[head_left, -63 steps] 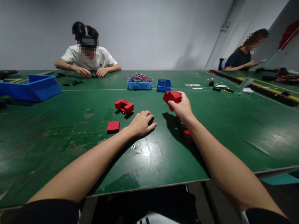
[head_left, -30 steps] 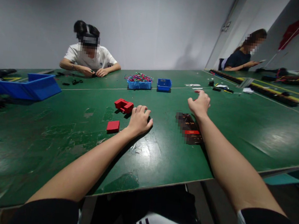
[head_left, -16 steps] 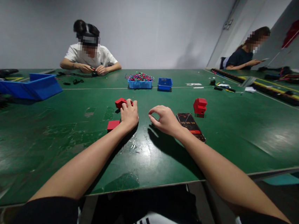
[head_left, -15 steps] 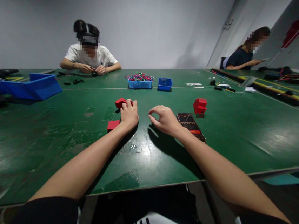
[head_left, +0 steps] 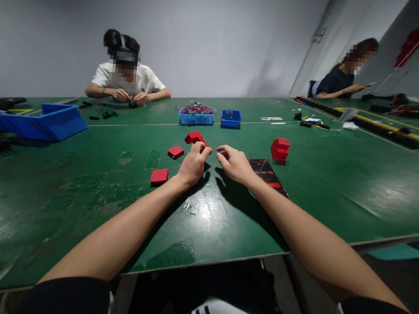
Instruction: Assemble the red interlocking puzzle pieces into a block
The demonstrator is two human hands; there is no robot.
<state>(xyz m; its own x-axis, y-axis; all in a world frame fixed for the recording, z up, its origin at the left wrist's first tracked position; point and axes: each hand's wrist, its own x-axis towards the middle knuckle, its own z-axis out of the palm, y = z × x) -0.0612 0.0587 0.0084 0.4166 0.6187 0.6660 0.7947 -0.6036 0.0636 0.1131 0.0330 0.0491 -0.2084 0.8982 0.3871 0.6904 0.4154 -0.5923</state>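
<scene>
My left hand is closed on an angular red block, held just above the table; the fingers hide part of it. Close beside it on the right, my right hand is open, thumb and fingers curved and apart with nothing visible between them. Two more red blocks lie left of my left hand: a small one and a squarer one nearer to me. A taller stepped red block stands beyond my right hand, behind a phone showing a running timer.
On the green table, a blue bin of coloured wire pieces stands beside a smaller blue bin. A large blue bin sits at left. One person works opposite; another person sits at far right.
My left hand has moved right with the red block, toward my right hand, uncovering the small red block on the table. My right hand has shifted slightly right.
</scene>
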